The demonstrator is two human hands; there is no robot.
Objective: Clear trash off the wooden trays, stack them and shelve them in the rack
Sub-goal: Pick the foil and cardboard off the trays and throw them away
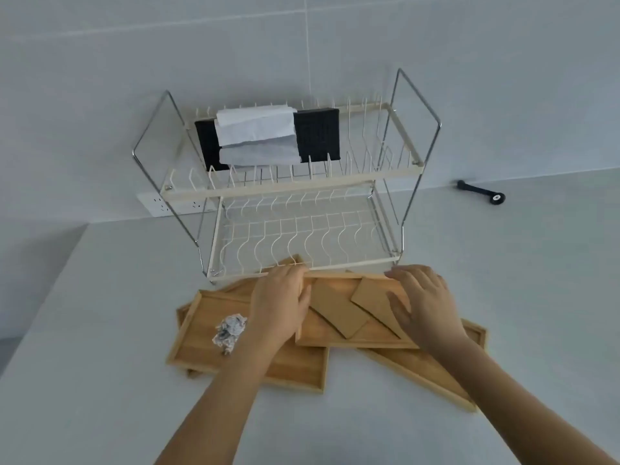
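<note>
Several wooden trays lie overlapped on the grey counter in front of a two-tier wire rack (302, 236). The top tray (335, 335) carries two brown cardboard pieces (339, 308). My left hand (280, 302) grips this tray's left edge and my right hand (426, 302) holds its right side, fingers partly over one cardboard piece. A lower left tray (235, 360) holds a crumpled foil ball (229, 332). Another tray (432, 370) sticks out at the lower right.
The rack's upper tier holds a black mat (318, 134) with white paper (258, 135) draped over it. A black tool (481, 191) lies on the counter at the right by the wall. A white power strip (174, 204) sits behind the rack's left side.
</note>
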